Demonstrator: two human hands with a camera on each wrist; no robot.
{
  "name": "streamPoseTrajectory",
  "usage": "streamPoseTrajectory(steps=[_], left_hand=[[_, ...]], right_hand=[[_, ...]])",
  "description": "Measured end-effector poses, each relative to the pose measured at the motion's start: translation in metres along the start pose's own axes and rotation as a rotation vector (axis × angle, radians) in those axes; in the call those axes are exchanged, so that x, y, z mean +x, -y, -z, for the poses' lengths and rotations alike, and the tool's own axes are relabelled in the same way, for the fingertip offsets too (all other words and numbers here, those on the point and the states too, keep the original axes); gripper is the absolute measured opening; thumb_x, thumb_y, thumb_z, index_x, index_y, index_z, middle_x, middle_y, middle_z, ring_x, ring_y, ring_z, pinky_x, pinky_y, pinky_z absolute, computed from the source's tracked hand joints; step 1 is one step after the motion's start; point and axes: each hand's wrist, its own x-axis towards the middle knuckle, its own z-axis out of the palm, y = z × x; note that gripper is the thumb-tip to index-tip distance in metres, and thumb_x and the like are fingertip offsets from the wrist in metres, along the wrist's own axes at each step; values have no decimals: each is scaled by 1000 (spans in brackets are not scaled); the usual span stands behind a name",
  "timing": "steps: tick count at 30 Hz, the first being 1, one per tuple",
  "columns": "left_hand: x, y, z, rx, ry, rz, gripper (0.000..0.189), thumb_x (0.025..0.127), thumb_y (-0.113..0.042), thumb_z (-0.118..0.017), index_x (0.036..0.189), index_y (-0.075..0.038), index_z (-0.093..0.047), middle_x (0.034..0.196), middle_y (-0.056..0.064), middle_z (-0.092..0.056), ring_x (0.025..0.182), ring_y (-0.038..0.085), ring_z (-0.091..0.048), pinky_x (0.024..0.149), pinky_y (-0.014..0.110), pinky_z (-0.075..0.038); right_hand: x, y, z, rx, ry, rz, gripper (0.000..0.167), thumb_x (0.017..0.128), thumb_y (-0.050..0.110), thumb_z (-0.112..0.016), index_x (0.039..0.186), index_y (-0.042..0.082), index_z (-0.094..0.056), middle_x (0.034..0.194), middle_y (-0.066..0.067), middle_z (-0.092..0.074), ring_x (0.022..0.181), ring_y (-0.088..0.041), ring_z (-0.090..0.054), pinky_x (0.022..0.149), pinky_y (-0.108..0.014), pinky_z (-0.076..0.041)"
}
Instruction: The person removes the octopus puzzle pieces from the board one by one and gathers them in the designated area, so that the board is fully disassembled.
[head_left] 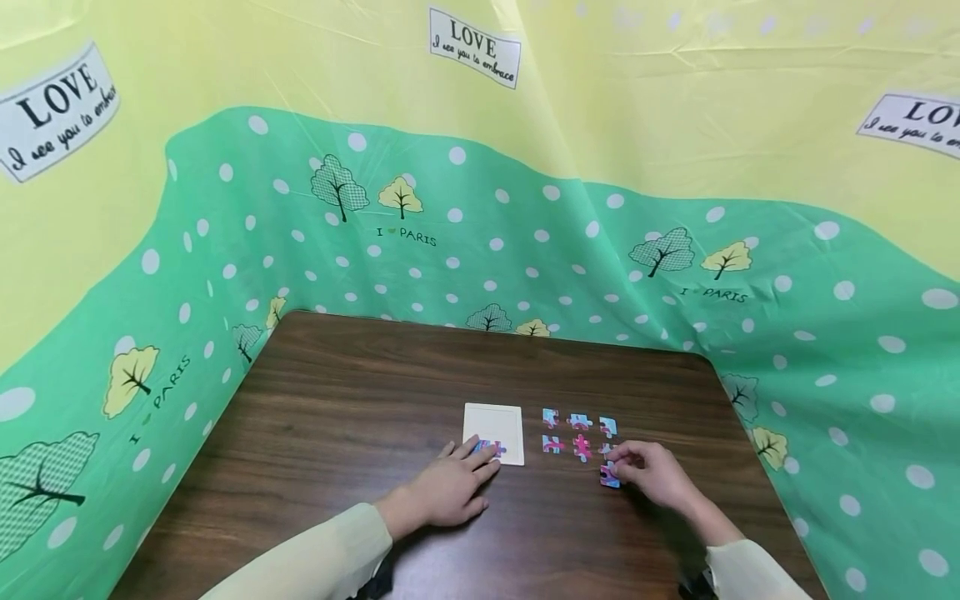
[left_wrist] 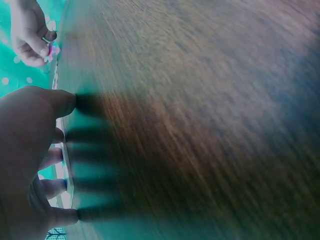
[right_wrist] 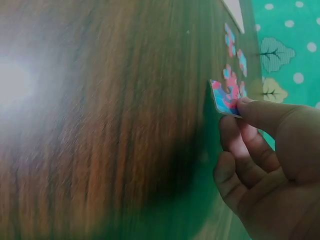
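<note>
My right hand (head_left: 654, 475) pinches a pink and blue jigsaw piece (right_wrist: 225, 101) between thumb and fingers. In the right wrist view this piece has straight outer edges and stands tilted at the tabletop. My left hand (head_left: 442, 492) lies with fingers spread at the lower left of a white square puzzle tray (head_left: 492, 419). Its fingertips touch the tray and cover part of the joined jigsaw pieces (head_left: 498, 450) along the tray's near edge. Right of the tray, several loose pieces lie in rows, among them a pink piece (head_left: 582, 447) and a blue corner piece (head_left: 608, 426).
A dark wood-grain table (head_left: 360, 375) carries everything. Behind and beside it hangs a green and yellow printed cloth (head_left: 420, 275), close to the table's edges. Pale sleeves (head_left: 330, 542) cover both forearms.
</note>
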Motion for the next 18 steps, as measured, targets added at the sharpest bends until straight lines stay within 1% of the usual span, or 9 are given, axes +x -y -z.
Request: streamPoseTrajectory(steps=[2,8,13,18], left_hand=[[0,0,0,0,-1,0,66,101,-51,-55,158,-20,-43,167,1,-34,153,35,-33,114,61,-40],[-1,0,-1,3,2,6,65,102,-51,-54,158,-20,-43,167,1,-33,153,35,-32,114,61,-39],[-1,-1,-1,0,2,7,65,102,-50,-54,158,-20,-43,167,1,-33,153,35,-32,114,61,-39],[0,-1,-2,-7,3,4,65,102,-50,-54,158,-20,-43,168,1,-32,153,35,-32,114,61,-39]], right_hand=[[-1,-3,1,-13,4,1,12,94,8,-72,106,8,-76,87,0,-70,75,-8,-61,66,-24,-52],[-2,-8,3,-44,13,-28,10,94,7,-73,103,10,-76,89,1,-70,76,-11,-60,65,-25,-51],[-1,-13,0,-93,13,-70,11,94,7,-73,101,14,-77,90,2,-69,78,-12,-58,67,-25,-50],[1,-15,-3,-126,7,-82,9,93,10,-75,100,14,-78,89,3,-67,77,-12,-56,67,-25,-48]])
